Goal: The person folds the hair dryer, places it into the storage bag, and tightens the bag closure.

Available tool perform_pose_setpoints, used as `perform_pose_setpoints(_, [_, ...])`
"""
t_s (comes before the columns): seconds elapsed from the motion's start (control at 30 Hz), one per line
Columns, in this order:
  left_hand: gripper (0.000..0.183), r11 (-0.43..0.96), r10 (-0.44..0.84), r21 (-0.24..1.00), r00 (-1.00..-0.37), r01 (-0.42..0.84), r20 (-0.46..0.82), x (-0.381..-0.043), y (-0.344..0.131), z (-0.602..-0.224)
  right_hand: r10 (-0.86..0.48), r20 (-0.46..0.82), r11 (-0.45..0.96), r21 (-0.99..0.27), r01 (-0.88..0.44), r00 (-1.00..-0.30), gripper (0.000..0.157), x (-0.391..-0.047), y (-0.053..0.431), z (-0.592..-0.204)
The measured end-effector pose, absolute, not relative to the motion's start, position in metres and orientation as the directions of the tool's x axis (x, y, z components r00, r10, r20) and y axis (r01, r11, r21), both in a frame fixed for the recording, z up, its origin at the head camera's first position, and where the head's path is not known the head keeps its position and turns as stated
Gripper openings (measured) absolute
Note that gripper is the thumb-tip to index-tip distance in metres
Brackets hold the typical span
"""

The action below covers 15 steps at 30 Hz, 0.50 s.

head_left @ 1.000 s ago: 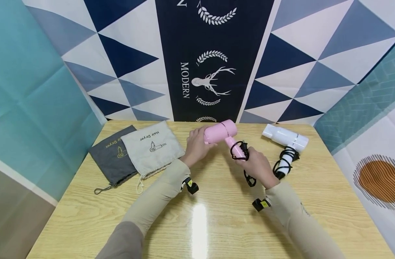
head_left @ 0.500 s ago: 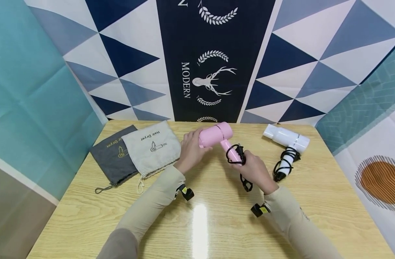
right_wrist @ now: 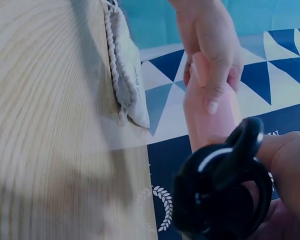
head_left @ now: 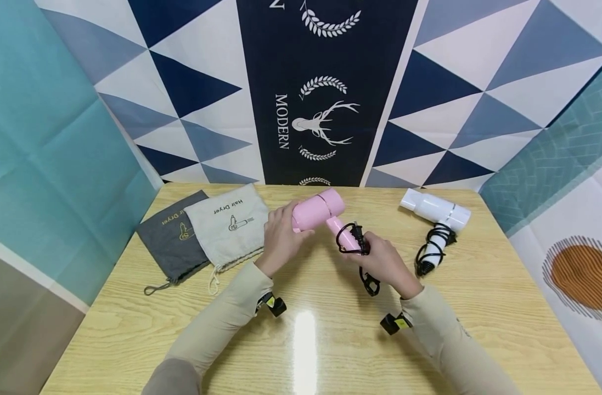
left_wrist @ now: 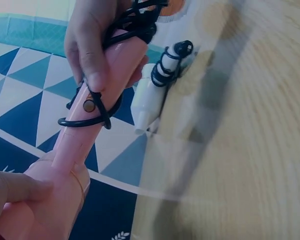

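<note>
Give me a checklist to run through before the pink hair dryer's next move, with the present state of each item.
1. Left hand has a grip on the pink hair dryer: ok, thumb and fingers hold its body.
2. Right hand has the handle: ok, gripped over part of the wrapped black cord.
3. Cord fully tucked in: not ok, a loop hangs below the right hand.
4. White hair dryer clear of both hands: ok, it lies apart, to the right.
5. Gray bag uncovered: not ok, the pale bag overlaps it.
6. Pale bag's mouth open: cannot tell.
</note>
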<state>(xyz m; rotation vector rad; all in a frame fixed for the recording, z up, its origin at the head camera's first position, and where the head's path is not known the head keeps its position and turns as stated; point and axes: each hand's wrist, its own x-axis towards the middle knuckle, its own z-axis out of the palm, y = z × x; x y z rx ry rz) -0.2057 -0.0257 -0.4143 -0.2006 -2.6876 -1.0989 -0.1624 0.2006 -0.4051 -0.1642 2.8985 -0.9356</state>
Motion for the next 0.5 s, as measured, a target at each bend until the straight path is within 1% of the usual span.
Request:
perform_pose_setpoints(0.1, [0.077, 0.711, 0.024, 0.678, -0.969, 0.188, 0.244, -0.201, -0.031, -0.417, -0.149, -0.056, 0.791, -0.606, -0.085, -0.987, 0.042, -0.163, 0.198, -0.407])
perform_pose_setpoints(0.23, [0.079, 0.709, 0.009, 0.686, -0.976, 0.161, 0.22, -0.197, -0.037, -0.421, -0.168, -0.065, 0.778, -0.621, -0.092, -0.984, 0.042, -0.163, 0.195, -0.409])
perform_pose_setpoints(0.5, [0.077, 0.714, -0.01, 0.678, -0.966, 0.175, 0.26, -0.188, -0.042, -0.424, -0.186, -0.059, 0.75, -0.654, -0.102, -0.981, 0.043, -0.162, 0.191, -0.413])
